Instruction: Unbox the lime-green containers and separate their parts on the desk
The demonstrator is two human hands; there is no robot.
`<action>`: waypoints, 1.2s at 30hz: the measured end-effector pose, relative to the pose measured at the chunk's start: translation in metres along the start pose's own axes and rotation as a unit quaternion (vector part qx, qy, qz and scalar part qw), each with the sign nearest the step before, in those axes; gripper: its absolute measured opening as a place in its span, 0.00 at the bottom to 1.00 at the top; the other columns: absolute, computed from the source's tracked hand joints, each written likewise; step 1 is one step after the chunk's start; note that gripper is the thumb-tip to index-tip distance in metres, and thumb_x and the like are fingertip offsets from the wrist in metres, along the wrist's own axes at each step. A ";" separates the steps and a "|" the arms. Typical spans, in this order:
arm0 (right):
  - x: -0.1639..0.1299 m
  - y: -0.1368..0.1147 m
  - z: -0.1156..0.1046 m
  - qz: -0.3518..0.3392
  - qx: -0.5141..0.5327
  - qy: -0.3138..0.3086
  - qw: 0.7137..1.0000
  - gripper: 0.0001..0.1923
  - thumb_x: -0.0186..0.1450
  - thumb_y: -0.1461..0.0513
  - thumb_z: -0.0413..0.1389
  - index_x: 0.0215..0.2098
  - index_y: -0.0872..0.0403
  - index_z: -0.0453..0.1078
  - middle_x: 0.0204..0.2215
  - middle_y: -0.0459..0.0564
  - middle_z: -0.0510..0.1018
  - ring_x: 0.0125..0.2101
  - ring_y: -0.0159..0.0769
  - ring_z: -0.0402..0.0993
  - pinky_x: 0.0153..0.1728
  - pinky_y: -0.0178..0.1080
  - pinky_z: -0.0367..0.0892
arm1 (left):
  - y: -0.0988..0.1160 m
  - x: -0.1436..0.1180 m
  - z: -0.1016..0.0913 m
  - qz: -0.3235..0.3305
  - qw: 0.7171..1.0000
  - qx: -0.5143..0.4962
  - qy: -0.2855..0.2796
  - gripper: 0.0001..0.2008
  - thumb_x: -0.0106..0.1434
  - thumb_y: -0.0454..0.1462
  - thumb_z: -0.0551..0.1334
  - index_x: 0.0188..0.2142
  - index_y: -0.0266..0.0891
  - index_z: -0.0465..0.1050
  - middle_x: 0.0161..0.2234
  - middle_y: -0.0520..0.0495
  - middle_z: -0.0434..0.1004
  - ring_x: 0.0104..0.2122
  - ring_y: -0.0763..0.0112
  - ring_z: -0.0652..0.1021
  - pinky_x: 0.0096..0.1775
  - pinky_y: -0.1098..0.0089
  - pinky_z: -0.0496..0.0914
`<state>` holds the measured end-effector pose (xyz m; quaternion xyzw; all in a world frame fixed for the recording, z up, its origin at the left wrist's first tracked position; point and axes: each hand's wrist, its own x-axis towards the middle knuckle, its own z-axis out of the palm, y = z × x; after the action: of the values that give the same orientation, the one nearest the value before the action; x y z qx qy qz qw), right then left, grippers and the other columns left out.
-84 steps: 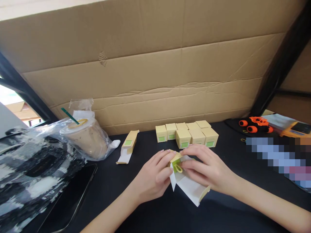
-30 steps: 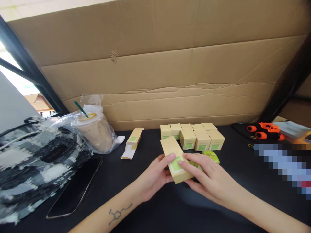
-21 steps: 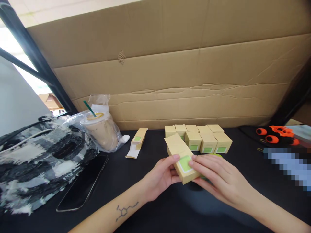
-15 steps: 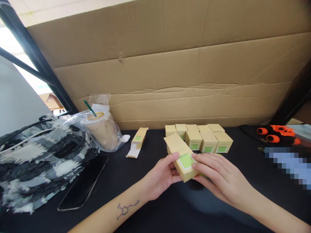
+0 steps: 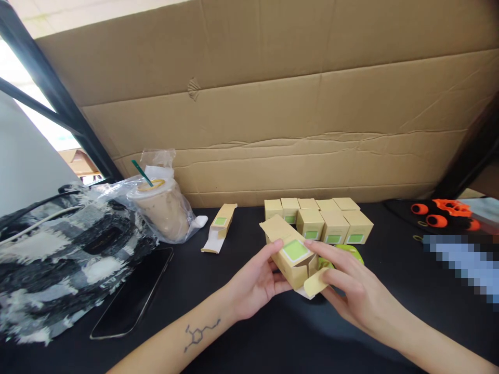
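Note:
My left hand (image 5: pixel 254 283) and my right hand (image 5: pixel 353 288) both hold a small tan carton with a green label (image 5: pixel 290 254), tilted above the black table (image 5: pixel 273 337). The carton's near end flap (image 5: pixel 315 283) hangs open under my right fingers. A lime-green object (image 5: pixel 349 251) lies on the table just behind my right hand, partly hidden. Several closed tan boxes with green labels (image 5: pixel 323 221) stand in rows behind the carton.
An unfolded flat carton (image 5: pixel 217 227) lies left of the boxes. An iced drink in a plastic bag (image 5: pixel 161 208) and a black-and-white bag (image 5: pixel 58 259) sit at the left, beside a phone (image 5: pixel 130 296). Orange-and-black items (image 5: pixel 444 215) lie at the far right. A cardboard wall (image 5: pixel 273 114) stands behind.
The flat carton has been formed into a box. In the last half second it tilted up and its near end flap swung open; the lime-green object is uncovered behind my right hand.

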<state>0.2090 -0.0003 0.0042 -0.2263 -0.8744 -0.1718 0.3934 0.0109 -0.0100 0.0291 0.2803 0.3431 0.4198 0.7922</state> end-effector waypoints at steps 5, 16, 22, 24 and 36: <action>0.001 -0.005 -0.002 -0.050 -0.007 0.022 0.998 0.09 0.64 0.70 0.52 0.27 0.53 0.64 0.51 0.55 0.74 0.58 0.47 0.61 0.50 0.53 0.69 | 0.010 0.000 -0.001 0.046 0.998 -0.011 0.050 0.17 0.65 0.42 0.58 0.48 0.33 0.72 0.43 0.42 0.78 0.39 0.68 0.78 0.41 0.70 0.73; 0.004 -0.016 -0.008 -0.075 0.036 0.017 0.996 0.15 0.63 0.60 0.53 0.46 0.60 0.70 0.35 0.54 0.78 0.37 0.39 0.75 0.41 0.43 0.69 | 0.006 -0.001 -0.004 0.078 0.990 0.109 0.031 0.24 0.61 0.49 0.60 0.49 0.32 0.71 0.46 0.37 0.77 0.42 0.61 0.77 0.43 0.64 0.71; 0.005 -0.010 -0.009 -0.078 -0.045 0.019 0.996 0.20 0.63 0.57 0.52 0.50 0.60 0.67 0.37 0.55 0.75 0.39 0.40 0.72 0.42 0.45 0.66 | 0.004 -0.002 -0.004 0.065 0.989 0.133 0.010 0.24 0.63 0.48 0.59 0.50 0.32 0.70 0.47 0.35 0.76 0.45 0.59 0.75 0.43 0.63 0.71; 0.005 -0.009 -0.009 -0.079 -0.055 0.025 0.995 0.19 0.64 0.56 0.52 0.49 0.59 0.68 0.38 0.55 0.74 0.39 0.40 0.71 0.42 0.44 0.66 | 0.004 0.000 -0.005 0.063 0.989 0.130 0.011 0.24 0.62 0.48 0.59 0.50 0.32 0.71 0.47 0.35 0.76 0.45 0.59 0.76 0.43 0.64 0.71; 0.003 -0.014 -0.005 -0.058 -0.063 0.046 0.995 0.17 0.64 0.57 0.52 0.45 0.61 0.68 0.39 0.57 0.71 0.42 0.43 0.69 0.44 0.46 0.67 | 0.000 0.002 -0.006 0.103 0.990 0.081 0.050 0.24 0.58 0.47 0.64 0.48 0.32 0.71 0.46 0.36 0.77 0.38 0.64 0.78 0.40 0.66 0.73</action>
<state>0.2021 -0.0137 0.0080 -0.1919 -0.8545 -0.2592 0.4071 0.0077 -0.0072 0.0246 0.3566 0.3842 0.4836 0.7010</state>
